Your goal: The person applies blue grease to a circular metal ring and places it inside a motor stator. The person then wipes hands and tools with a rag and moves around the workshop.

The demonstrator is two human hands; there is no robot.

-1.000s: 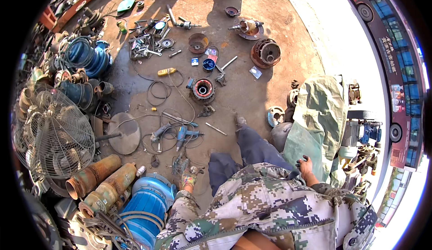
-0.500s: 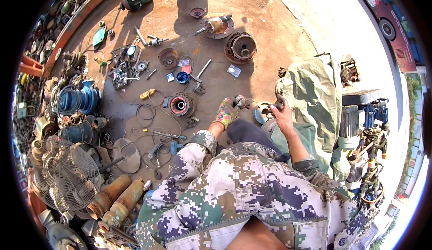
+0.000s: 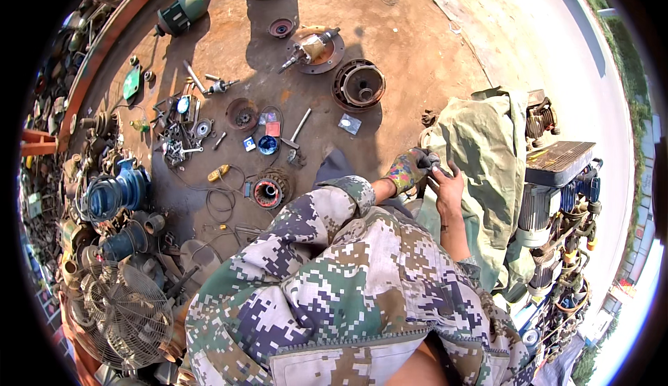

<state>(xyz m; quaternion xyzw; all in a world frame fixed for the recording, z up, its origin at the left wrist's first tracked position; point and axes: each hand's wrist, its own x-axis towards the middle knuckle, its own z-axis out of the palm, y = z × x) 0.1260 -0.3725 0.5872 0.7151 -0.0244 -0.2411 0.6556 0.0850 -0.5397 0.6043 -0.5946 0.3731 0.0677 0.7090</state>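
My left hand point(image 3: 406, 170), in a colorful patterned glove with dark fingers, is curled closed in front of my body. My bare right hand point(image 3: 448, 190) meets it from the right, with the thumb against the gloved fingertips and the index finger raised. A small dark lump shows where the fingers meet; its kind is too blurred to make out. Just right of both hands lies a large khaki canvas sheet point(image 3: 480, 142). To the left, beside my knee, stands a motor housing point(image 3: 268, 193) with a reddish ring around its bore.
A hammer point(image 3: 300, 127), a blue bowl point(image 3: 267, 145) and a rusty round housing point(image 3: 358, 85) are on the ground ahead. Farther off lie a rotor point(image 3: 311, 49) and a green motor point(image 3: 181, 12). A wire fan guard point(image 3: 129, 316) and pumps crowd the left; motors point(image 3: 534, 212) line the right.
My left hand has moved right and now touches my right hand. The round metal part seen at its fingers before is no longer clearly visible. My view has shifted and my body has turned rightward.
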